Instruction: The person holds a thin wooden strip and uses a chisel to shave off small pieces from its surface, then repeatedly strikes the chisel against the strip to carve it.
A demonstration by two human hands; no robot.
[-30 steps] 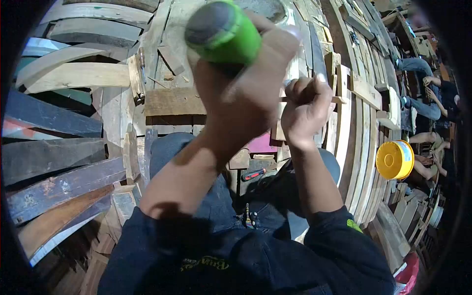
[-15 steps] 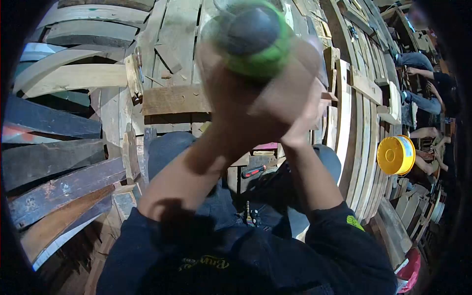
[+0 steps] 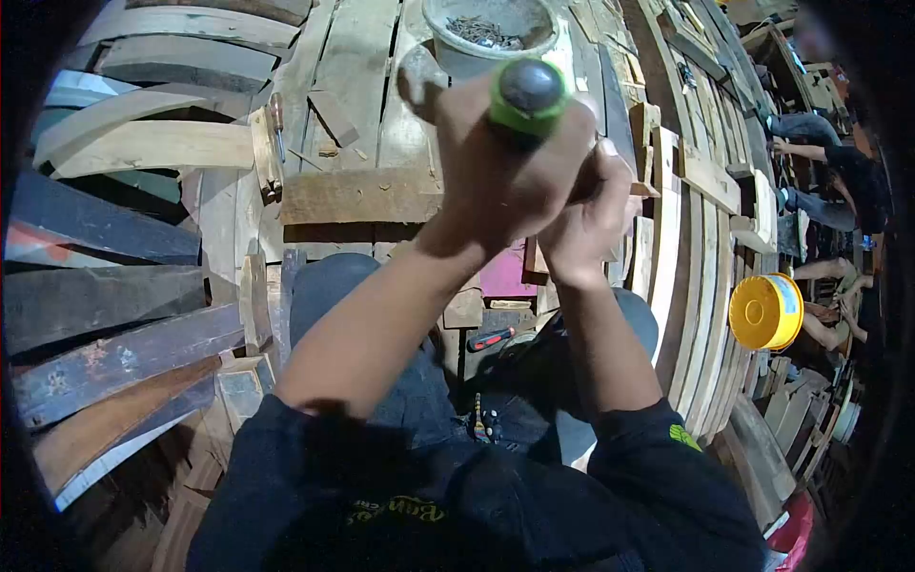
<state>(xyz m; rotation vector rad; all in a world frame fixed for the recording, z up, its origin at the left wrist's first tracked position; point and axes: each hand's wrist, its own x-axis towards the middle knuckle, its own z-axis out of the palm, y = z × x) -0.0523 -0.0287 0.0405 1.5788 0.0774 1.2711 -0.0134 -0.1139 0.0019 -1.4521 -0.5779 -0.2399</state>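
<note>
My left hand [image 3: 500, 167] is closed around a tool with a green grip and a dark rounded end [image 3: 531, 91]. That end points up toward me, and the rest of the tool is hidden behind the fist. Close against it on the right is my right hand [image 3: 596, 210], its fingers curled and thumb bent. What it holds, if anything, is hidden. Beyond my hands stands a pale bucket [image 3: 548, 40] with many nails or similar small metal pieces inside. Below them, between my legs, lies a red and black handled tool [image 3: 491, 339].
A wooden plank [image 3: 357, 195] lies across the boards before me. Stacked timber [image 3: 105, 276] fills the left side, and slatted pallets [image 3: 701, 276] run along the right. A yellow bucket [image 3: 758, 313] stands at right, near other people [image 3: 839, 162]. A pink piece [image 3: 505, 272] shows below my hands.
Both hands and the green-gripped tool have moved down, away from the camera, and are less blurred. More of the pale bucket and the pink piece shows now.
</note>
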